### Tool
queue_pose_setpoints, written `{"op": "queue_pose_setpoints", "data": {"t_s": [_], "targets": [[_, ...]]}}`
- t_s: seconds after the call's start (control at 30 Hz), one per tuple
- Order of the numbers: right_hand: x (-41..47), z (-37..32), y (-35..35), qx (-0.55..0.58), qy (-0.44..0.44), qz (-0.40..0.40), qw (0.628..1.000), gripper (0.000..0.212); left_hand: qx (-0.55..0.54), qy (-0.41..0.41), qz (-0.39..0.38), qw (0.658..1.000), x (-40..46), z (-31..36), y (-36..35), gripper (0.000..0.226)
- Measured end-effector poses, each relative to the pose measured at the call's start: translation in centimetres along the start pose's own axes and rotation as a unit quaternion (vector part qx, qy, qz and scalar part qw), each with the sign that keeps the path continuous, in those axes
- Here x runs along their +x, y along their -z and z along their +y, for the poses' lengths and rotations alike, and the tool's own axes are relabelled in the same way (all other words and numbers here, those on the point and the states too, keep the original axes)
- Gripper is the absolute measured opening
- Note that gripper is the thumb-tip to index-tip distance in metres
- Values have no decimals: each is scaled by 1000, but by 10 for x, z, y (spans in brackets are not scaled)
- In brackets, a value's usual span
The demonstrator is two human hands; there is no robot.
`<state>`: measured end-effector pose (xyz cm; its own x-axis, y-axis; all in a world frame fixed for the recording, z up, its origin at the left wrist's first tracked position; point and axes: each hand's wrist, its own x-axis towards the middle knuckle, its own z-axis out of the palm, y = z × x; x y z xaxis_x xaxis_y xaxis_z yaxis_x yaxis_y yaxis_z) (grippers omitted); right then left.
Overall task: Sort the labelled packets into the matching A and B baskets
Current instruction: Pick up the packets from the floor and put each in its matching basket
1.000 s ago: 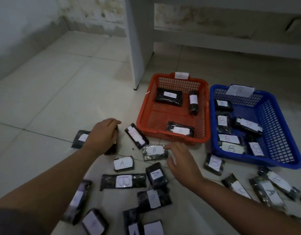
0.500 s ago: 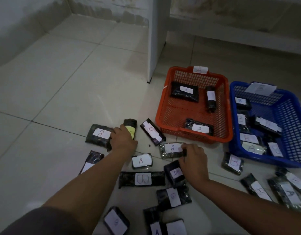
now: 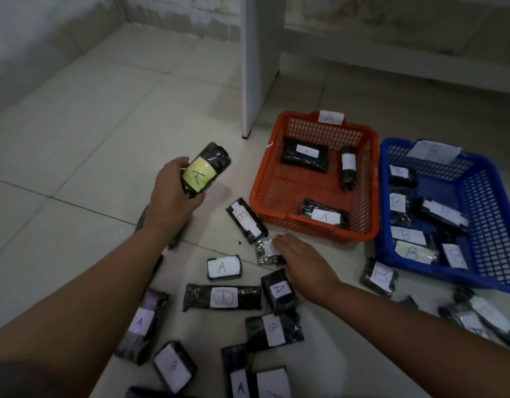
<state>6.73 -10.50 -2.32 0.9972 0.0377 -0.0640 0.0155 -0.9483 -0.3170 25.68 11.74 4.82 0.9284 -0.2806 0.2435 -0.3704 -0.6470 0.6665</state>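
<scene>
Now my left hand (image 3: pixel 173 193) grips the yellow-labelled A packet (image 3: pixel 205 170), lifted off the floor (image 3: pixel 75 139) left of the orange A basket (image 3: pixel 314 234). It looks light, soft and crinkly, best held around its middle. My right hand (image 3: pixel 302 262) lies with loose fingers on a shiny packet (image 3: pixel 263 251) just beside that basket's near rim. The blue B basket (image 3: pixel 500 202) sits touching its right side; bare floor leaves room between hand and rim.
</scene>
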Motion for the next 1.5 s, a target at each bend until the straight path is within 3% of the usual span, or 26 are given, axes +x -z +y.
{"op": "queue_pose_setpoints", "data": {"t_s": [0.27, 0.4, 0.5, 0.6, 0.8, 0.9, 0.97, 1.07, 1.17, 1.3, 1.5], "targets": [[20, 14, -7, -68, 71, -37, 995, 76, 88, -77, -47, 992, -2, 29, 10, 82], [1, 26, 17, -83, 164, -8, 983, 71, 79, -77, -51, 993, 1, 43, -6, 79], [-26, 36, 39, -51, 188, 37, 980, 70, 54, -83, -78, 992, 10, 55, -34, 75], [-36, 57, 72, -31, 146, 131, 980, 64, 17, -76, -106, 991, 25, 74, -68, 71], [5, 110, 129, 70, -96, 247, 962, 57, 44, -102, -162, 980, 43, 101, -134, 71], [35, 128, 134, 70, -136, 232, 961, 52, 63, -106, -164, 979, 43, 105, -155, 69], [52, 132, 129, 58, -135, 207, 967, 48, 137, -119, -145, 973, 44, 107, -163, 66], [71, 134, 108, 10, -143, 145, 979, 41, 288, -116, -148, 939, 43, 105, -172, 57], [78, 138, 85, -75, -158, 67, 982, 34, 357, -107, -174, 912, 38, 100, -178, 61], [86, 149, 77, -49, -165, -8, 985, 22, 367, -113, -203, 901, 40, 98, -179, 67], [87, 153, 78, -46, -163, -54, 984, 25, 341, -113, -239, 902, 41, 96, -162, 53]]}}
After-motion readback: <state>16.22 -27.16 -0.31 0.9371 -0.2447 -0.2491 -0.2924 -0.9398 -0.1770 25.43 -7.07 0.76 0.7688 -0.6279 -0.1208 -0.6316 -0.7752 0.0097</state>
